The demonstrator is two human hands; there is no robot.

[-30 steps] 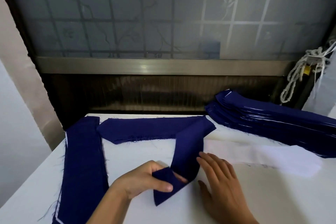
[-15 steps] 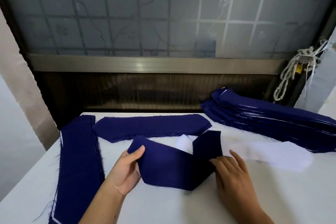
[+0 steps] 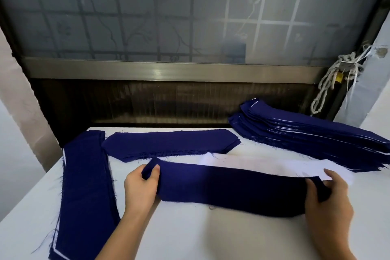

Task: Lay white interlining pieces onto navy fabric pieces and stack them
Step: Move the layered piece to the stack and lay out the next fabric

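- We see one navy piece (image 3: 232, 188) held over the near bench (image 3: 211, 238), its long axis running left to right, the right end a little nearer us.
- The left grip (image 3: 140, 188) pinches its left end, thumb on top; the right grip (image 3: 329, 200) curls round its right end.
- Just behind it lies the white interlining (image 3: 263, 163), parallel, its near edge hidden by the navy piece; we cannot tell how many layers it has.
- Further back a second navy piece (image 3: 171, 143) lies flat, also left to right.
- We count two navy stacks: the left stack (image 3: 84, 186) pointing away from us, the right stack (image 3: 316, 141) slanting along the far right.
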